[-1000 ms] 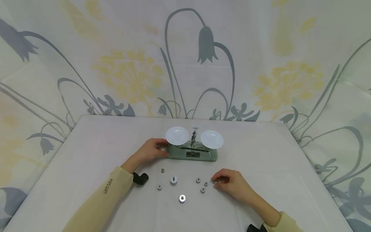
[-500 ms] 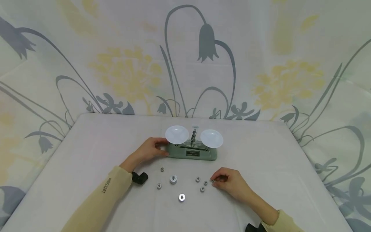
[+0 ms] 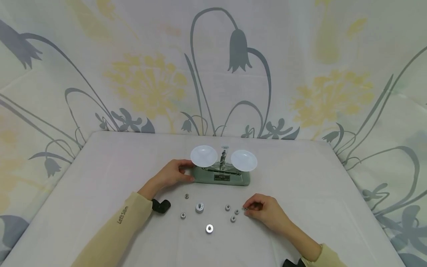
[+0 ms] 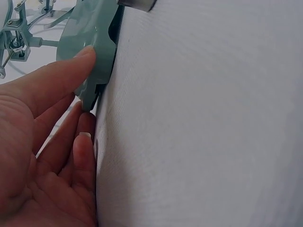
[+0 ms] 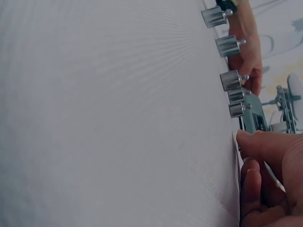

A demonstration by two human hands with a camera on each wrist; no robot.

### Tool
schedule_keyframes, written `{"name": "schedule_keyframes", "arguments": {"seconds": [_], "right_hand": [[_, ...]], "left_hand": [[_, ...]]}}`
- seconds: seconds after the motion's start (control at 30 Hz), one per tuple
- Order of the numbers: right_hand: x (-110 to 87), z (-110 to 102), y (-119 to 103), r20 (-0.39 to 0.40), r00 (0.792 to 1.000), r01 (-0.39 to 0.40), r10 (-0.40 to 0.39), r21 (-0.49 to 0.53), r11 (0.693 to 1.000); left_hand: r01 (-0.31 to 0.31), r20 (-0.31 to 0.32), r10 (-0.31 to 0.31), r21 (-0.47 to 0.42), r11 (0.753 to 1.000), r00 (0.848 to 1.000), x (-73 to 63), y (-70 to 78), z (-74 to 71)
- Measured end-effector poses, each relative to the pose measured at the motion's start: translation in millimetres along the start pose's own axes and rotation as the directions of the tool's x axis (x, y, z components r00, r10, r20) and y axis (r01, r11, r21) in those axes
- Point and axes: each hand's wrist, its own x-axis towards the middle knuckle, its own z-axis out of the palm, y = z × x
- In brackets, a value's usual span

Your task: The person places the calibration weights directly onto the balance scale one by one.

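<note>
A green balance scale (image 3: 221, 178) with two white pans stands at the back middle of the table. My left hand (image 3: 171, 173) grips the left end of its base; in the left wrist view the thumb (image 4: 80, 66) presses the green base and the other fingers go behind it. My right hand (image 3: 268, 213) is low over the table, right of the small metal weights. Thumb and forefinger pinch a tiny weight (image 3: 246, 208), mostly hidden by the fingertips. Just left of it stand three small weights, one of them this weight (image 3: 237, 211).
Farther left stand a larger weight (image 3: 199, 208), another large weight (image 3: 209, 228) and two small ones, including this small weight (image 3: 183, 215). A white cloth covers the table (image 3: 110, 167). Behind it hangs a flower-patterned curtain (image 3: 213, 74).
My right thumb and forefinger have closed in on the tiny weight, which shows less than before. The left hand stays at the scale. The head view sways slightly.
</note>
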Motion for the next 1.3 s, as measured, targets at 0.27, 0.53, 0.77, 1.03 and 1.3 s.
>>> {"name": "schedule_keyframes", "arguments": {"seconds": [0.27,0.53,0.77,1.03,1.3], "right_hand": [[0.2,-0.6,-0.1,-0.013,1.0,-0.012,0.012,-0.02,1.0],[-0.7,-2.5,-0.9,-0.004,1.0,-0.012,0.012,0.001,1.0],[-1.5,-6.2,-4.0,-0.01,1.0,-0.005,0.005,0.022,1.0],[1.2,-13.1,-2.9,-0.042,0.999,0.03,-0.031,-0.015,0.999],[4.8,-22.2,-6.2,-0.07,0.996,0.047,-0.051,-0.068,0.997]], "left_hand": [[0.001,-0.005,-0.001,0.004,1.0,1.0,0.3,0.1,0.9],[0.019,-0.007,-0.019,0.021,1.0,1.0,0.5,-0.6,3.2],[0.018,-0.011,-0.018,0.006,1.0,1.0,-1.1,0.4,2.7],[0.011,-0.013,-0.011,0.01,1.0,1.0,-1.9,0.2,2.1],[0.017,-0.012,-0.017,0.001,1.0,1.0,-1.5,0.3,3.8]]}}
